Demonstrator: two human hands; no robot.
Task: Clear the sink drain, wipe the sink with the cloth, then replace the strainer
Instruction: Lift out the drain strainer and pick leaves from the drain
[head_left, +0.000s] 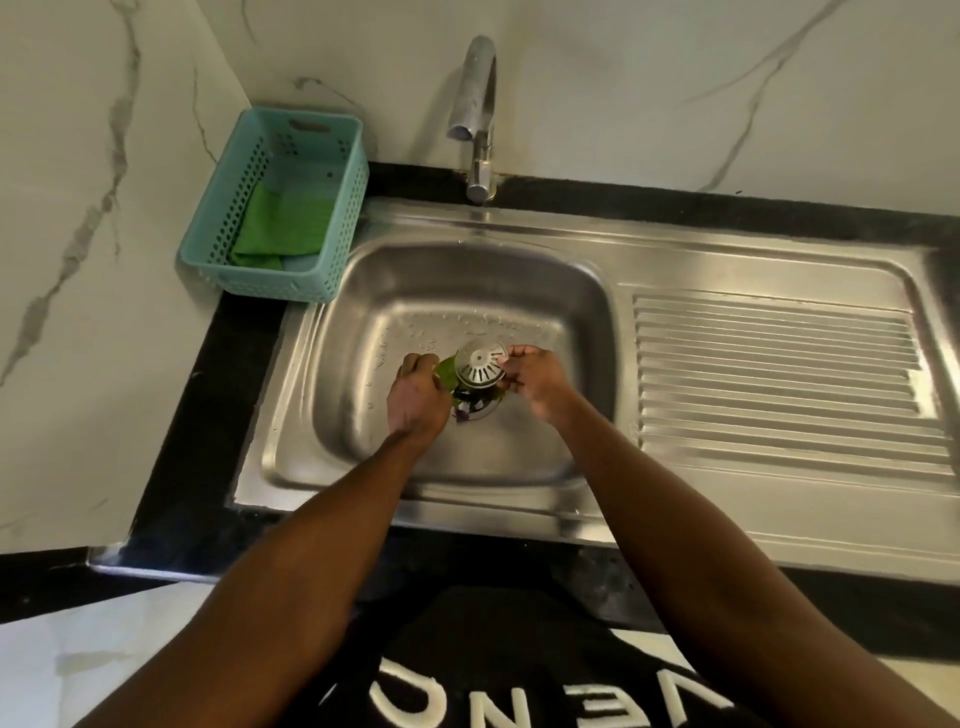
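Observation:
A round metal strainer (480, 365) is lifted and tilted above the drain hole (475, 406) in the steel sink (363, 312). My right hand (535, 379) grips its right rim with the fingertips. My left hand (418, 395) is closed on a green leaf (445, 373) beside the strainer. Dark debris with green and purple bits lies in the drain opening. A folded green cloth (280, 228) lies in the teal basket (208, 244) at the back left.
A chrome tap (475, 114) stands behind the basin. A ribbed steel drainboard (779, 379) stretches to the right. Black countertop (197, 395) borders the sink, with marble walls on the left and behind. Water drops dot the basin's floor.

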